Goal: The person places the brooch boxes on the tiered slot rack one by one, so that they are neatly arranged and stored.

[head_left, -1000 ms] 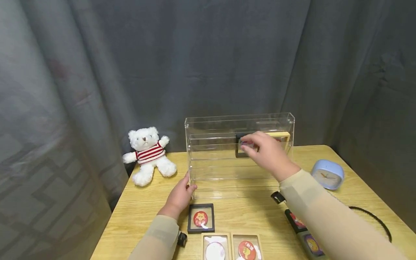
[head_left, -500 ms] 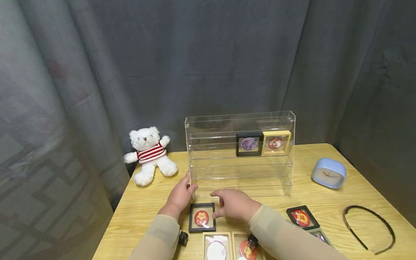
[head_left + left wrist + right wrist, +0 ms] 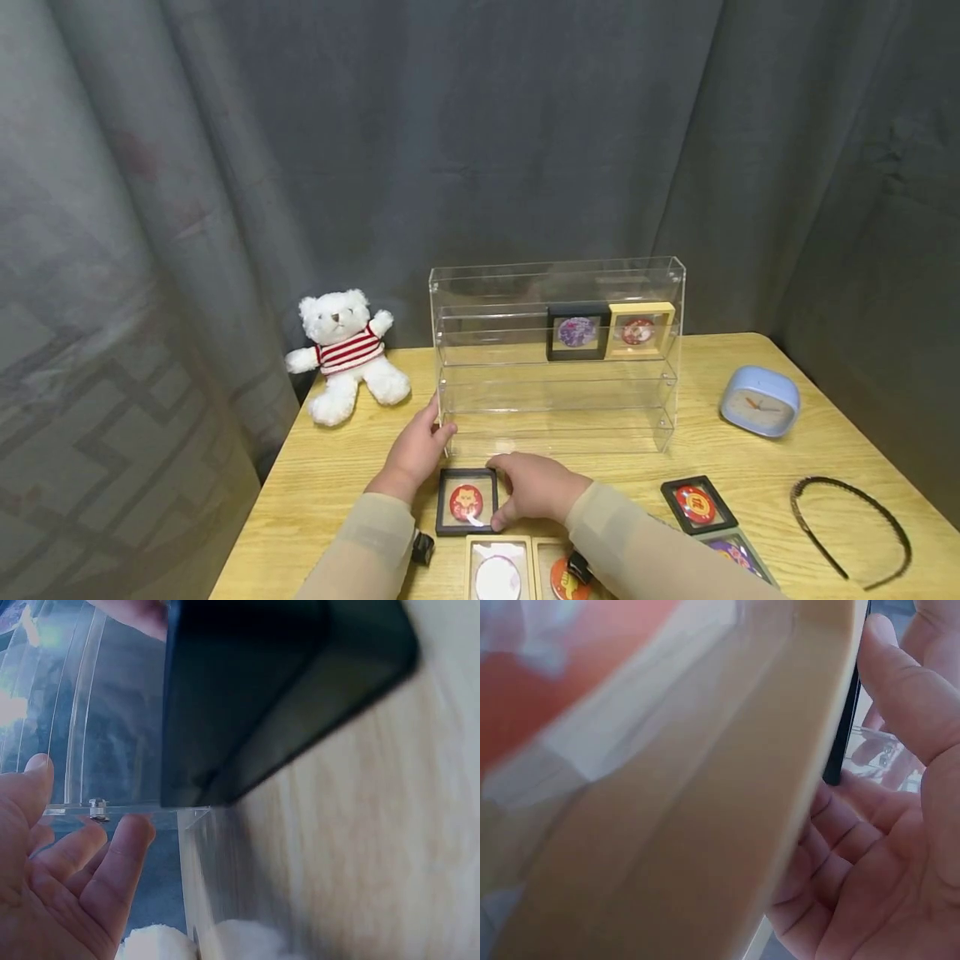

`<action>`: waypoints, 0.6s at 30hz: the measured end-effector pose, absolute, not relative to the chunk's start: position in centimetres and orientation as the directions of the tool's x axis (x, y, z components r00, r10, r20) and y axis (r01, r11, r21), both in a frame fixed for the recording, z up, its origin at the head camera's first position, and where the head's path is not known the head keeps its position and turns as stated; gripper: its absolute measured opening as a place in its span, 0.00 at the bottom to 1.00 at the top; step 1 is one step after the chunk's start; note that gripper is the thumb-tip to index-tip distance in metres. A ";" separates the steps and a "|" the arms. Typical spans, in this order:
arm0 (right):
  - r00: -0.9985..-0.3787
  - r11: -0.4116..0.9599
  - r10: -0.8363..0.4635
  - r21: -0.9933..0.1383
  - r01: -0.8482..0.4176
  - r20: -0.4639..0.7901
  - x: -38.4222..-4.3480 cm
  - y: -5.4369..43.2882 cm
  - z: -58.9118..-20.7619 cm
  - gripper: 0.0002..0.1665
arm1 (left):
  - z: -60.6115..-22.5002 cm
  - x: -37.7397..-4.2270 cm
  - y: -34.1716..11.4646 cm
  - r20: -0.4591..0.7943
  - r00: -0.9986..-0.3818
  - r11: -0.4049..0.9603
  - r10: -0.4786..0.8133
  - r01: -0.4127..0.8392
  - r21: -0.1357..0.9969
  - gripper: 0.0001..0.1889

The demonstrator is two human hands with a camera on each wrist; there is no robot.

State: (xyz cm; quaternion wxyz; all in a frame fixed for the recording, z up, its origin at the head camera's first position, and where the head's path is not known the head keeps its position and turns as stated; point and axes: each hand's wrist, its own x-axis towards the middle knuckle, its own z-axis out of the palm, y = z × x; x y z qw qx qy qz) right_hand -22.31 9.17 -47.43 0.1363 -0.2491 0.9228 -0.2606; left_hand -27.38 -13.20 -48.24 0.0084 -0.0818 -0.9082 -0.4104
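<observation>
A clear acrylic display rack [image 3: 555,396] with tiered shelves stands mid-table. My left hand [image 3: 411,454] holds its left side wall, the thumb in front and the fingers behind, as the left wrist view of the hand [image 3: 82,877] shows. In front of the rack lies a black square display frame [image 3: 467,503] with a red badge. My right hand [image 3: 542,490] pinches this frame at its right side, thumb at the near corner and index finger at the far one. Its dark edge [image 3: 845,742] shows between thumb and finger in the right wrist view.
On an upper shelf stand a black frame [image 3: 577,332] and a yellow frame [image 3: 641,331]. Two light wooden frames [image 3: 497,575] lie nearest me. To the right are a black frame [image 3: 698,505], a grey-green one [image 3: 738,552], a headband [image 3: 855,483] and a blue clock [image 3: 761,402]. A teddy bear [image 3: 348,354] sits left.
My right hand has left the black frame on the rack's upper shelf, come down to the table and taken hold of the red-badge frame. The left hand has stayed on the rack.
</observation>
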 end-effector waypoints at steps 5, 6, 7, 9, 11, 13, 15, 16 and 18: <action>-0.855 0.711 -0.503 -0.621 -0.330 -0.121 -22.3 9.2 -47.5 0.47 | -48.1 -27.3 -13.2 0.084 -0.985 0.636 0.148 0.160 0.755 0.36; -0.859 0.704 -0.499 -0.631 -0.325 -0.115 -22.3 9.2 -47.4 0.47 | -48.1 -27.3 -13.2 0.083 -0.986 0.637 0.148 0.159 0.754 0.36; -0.862 0.694 -0.496 -0.645 -0.320 -0.106 -22.3 9.2 -47.4 0.46 | -48.1 -27.3 -13.2 0.082 -0.986 0.639 0.147 0.158 0.753 0.36; -0.866 0.667 -0.493 -0.676 -0.313 -0.086 -22.4 9.2 -47.4 0.45 | -48.1 -27.3 -13.2 0.077 -0.986 0.643 0.146 0.154 0.750 0.36; -0.867 0.627 -0.494 -0.717 -0.305 -0.062 -22.5 9.3 -47.4 0.41 | -48.1 -27.3 -13.3 0.077 -0.986 0.649 0.146 0.154 0.745 0.36; -0.867 0.588 -0.497 -0.751 -0.302 -0.040 -22.6 9.4 -47.4 0.38 | -48.1 -27.3 -13.3 0.082 -0.986 0.651 0.147 0.159 0.742 0.36; -0.864 0.558 -0.503 -0.771 -0.307 -0.021 -22.8 9.7 -47.2 0.35 | -48.1 -27.4 -13.3 0.083 -0.985 0.651 0.149 0.161 0.742 0.36; -0.861 0.551 -0.509 -0.772 -0.318 -0.009 -22.9 9.9 -47.1 0.34 | -48.1 -27.4 -13.3 0.082 -0.986 0.651 0.148 0.159 0.742 0.36; -0.856 0.547 -0.517 -0.762 -0.345 0.016 -23.1 10.4 -46.6 0.32 | -48.1 -27.3 -13.2 0.081 -0.986 0.655 0.146 0.158 0.739 0.36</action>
